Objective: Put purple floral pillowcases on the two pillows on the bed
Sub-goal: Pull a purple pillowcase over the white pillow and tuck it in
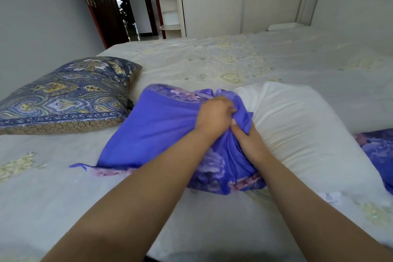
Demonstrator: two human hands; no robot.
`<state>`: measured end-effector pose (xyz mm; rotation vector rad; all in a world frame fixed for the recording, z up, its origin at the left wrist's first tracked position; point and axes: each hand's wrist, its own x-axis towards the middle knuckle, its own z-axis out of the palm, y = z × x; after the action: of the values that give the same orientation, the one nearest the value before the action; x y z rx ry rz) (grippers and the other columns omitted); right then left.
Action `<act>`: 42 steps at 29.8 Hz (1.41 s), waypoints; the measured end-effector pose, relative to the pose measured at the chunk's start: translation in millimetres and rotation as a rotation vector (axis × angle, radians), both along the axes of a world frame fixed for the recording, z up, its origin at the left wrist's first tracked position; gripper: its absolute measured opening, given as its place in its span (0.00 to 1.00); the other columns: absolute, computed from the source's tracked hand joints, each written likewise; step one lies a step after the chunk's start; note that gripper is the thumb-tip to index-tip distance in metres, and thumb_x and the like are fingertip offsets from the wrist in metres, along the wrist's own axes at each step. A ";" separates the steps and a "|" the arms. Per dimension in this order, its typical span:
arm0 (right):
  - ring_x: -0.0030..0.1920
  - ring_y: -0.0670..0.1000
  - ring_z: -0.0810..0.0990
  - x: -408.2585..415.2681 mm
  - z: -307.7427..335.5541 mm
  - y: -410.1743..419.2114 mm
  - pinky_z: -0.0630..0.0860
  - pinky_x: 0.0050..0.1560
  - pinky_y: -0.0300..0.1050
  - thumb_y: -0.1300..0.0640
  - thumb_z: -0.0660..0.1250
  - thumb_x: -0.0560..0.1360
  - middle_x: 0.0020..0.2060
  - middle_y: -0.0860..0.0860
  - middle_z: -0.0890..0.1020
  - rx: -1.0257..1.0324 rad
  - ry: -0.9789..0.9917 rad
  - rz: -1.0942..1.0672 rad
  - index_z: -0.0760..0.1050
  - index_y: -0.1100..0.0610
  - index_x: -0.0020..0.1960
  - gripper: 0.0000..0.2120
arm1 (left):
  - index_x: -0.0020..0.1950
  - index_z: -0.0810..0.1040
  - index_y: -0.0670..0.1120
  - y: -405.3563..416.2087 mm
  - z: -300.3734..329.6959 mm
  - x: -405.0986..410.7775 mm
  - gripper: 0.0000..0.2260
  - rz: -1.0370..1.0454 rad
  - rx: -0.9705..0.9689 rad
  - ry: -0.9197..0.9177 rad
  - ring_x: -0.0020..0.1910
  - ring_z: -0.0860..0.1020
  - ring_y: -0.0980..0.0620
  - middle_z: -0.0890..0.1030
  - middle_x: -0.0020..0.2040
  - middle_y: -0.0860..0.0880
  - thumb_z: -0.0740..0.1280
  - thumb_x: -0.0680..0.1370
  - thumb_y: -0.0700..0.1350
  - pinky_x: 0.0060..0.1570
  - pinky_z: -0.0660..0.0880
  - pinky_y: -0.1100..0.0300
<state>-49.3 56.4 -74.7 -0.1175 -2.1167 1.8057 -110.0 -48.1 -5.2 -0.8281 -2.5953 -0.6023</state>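
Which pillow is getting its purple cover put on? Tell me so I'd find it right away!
Look at the big bed, near its front edge, where the left hand and right hand bunch up a purple pillowcase. It is the white pillow half inside that case. The blue paisley pillow to the left is patterned; this one is plain.

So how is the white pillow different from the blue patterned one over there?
The white pillow is plain and bare, while the patterned pillow wears a blue paisley cover. The white pillow has the purple pillowcase partly pulled over one end, gripped by the left hand and right hand; the patterned pillow lies untouched. Both rest on the bed.
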 end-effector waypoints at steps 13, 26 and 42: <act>0.46 0.55 0.79 -5.3 -1.0 17.7 0.76 0.51 0.51 0.68 0.64 0.72 0.43 0.56 0.81 -0.418 -0.107 -0.356 0.78 0.59 0.48 0.09 | 0.49 0.80 0.41 11.7 -17.2 1.9 0.05 -0.153 0.725 -0.676 0.46 0.75 0.47 0.79 0.45 0.41 0.65 0.78 0.40 0.55 0.72 0.55; 0.55 0.54 0.82 4.4 9.5 -5.7 0.76 0.59 0.50 0.36 0.61 0.74 0.53 0.55 0.83 -0.508 -0.195 0.115 0.78 0.55 0.58 0.26 | 0.41 0.76 0.48 -31.6 16.6 14.5 0.07 0.088 0.298 -0.381 0.40 0.75 0.52 0.78 0.40 0.50 0.64 0.78 0.43 0.42 0.69 0.62; 0.54 0.65 0.76 -19.0 52.4 33.6 0.72 0.49 0.54 0.63 0.60 0.74 0.56 0.63 0.75 0.903 -0.238 -0.539 0.69 0.64 0.61 0.17 | 0.54 0.76 0.44 -60.5 -21.0 13.5 0.11 0.192 0.000 0.054 0.56 0.71 0.43 0.75 0.56 0.44 0.65 0.77 0.50 0.51 0.72 0.50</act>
<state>-68.2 89.9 -22.3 -0.6095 -2.5218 0.4791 -96.5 -108.6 -26.3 -0.5778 -2.5859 -0.5173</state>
